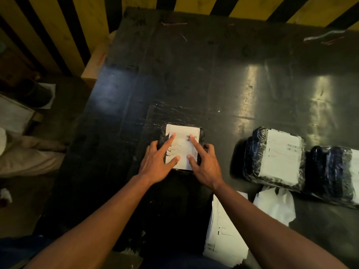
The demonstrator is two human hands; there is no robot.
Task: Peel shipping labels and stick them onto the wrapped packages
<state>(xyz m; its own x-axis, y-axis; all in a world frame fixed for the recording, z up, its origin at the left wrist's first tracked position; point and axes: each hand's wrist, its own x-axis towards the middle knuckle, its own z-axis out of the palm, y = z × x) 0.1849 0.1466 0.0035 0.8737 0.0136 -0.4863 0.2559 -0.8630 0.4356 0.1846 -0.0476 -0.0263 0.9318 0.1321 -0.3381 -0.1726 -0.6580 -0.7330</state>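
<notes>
A small package wrapped in black plastic (pixel 202 133) lies on the dark table (pixel 194 74) in front of me. A white shipping label (pixel 183 146) covers its top. My left hand (pixel 157 164) and my right hand (pixel 206 166) both rest on it, fingers spread, fingertips pressing flat on the label while the outer fingers hold the package sides. To the right lies a bigger wrapped package (pixel 252 152) with a white label (pixel 279 156) on it. Another dark wrapped package (pixel 334 171) lies beside that one, at the frame's right edge.
A stack of white label sheets (pixel 223 233) lies at the near table edge under my right forearm. Crumpled white backing paper (pixel 275 202) sits below the labelled package. Yellow-and-black striped barriers (pixel 58 32) stand behind. At left, a person's light trousers (pixel 29 156) show.
</notes>
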